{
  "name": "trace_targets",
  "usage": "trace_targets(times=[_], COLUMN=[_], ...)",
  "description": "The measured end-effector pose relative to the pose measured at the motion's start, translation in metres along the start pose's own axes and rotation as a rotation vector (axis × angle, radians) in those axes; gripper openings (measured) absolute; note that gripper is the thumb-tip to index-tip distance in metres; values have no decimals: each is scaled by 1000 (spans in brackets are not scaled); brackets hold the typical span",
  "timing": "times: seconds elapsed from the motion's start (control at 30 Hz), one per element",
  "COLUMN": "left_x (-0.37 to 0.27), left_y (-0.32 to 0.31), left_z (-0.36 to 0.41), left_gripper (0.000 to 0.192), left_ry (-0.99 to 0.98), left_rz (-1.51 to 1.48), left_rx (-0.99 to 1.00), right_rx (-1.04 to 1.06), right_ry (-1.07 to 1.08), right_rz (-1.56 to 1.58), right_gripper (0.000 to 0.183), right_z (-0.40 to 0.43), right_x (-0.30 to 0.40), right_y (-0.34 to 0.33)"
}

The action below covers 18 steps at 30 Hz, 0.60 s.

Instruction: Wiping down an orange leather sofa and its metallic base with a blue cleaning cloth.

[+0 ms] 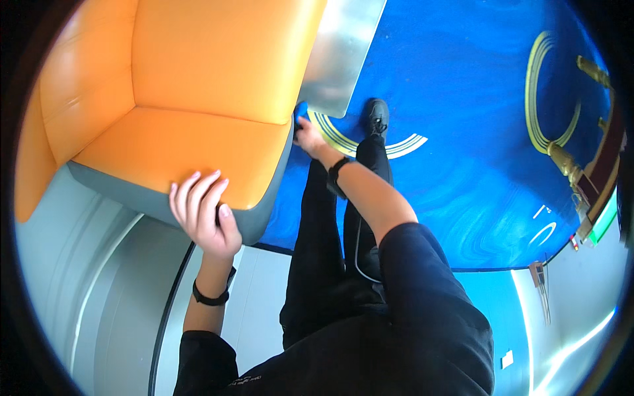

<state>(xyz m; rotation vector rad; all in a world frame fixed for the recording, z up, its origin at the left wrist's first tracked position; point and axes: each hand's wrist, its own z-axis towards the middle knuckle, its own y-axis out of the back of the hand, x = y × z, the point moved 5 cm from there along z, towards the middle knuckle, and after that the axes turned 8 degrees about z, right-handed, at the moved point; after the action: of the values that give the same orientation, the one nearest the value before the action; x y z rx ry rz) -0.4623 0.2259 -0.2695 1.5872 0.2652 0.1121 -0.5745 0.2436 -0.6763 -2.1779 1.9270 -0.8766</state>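
My left hand is at the near corner of an orange sofa with a grey base. Its fingers are extended, the thumb stands apart, and no object shows in it. Beside the sofa's front edge, my right hand reaches low with bent fingers, close to the corner of a metal-topped table. A small blue and dark item shows just beyond those fingers. Whether my right hand grips it cannot be made out, since the fingertips are partly hidden. Both wrists wear black bands.
Blue carpet with yellow curved stripes spreads to the right. My black shoe rests on it, near the table's corner. Gold furniture legs stand at the far right. Pale wall panels lie behind the sofa at lower left.
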Motion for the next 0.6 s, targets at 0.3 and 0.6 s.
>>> trace_targets(times=[0.3,0.6], left_x=[-10,4], left_y=[3,15], left_z=[7,-2], left_gripper=[27,22], left_ry=[13,26], left_rz=[-130,-246], left_rx=[-100,-158], right_rx=[-94,-22], right_ry=[234,-22], right_rz=[-279,-52], right_gripper=[54,55], right_z=[-169,-324], right_x=[23,126], right_y=[-33,-126])
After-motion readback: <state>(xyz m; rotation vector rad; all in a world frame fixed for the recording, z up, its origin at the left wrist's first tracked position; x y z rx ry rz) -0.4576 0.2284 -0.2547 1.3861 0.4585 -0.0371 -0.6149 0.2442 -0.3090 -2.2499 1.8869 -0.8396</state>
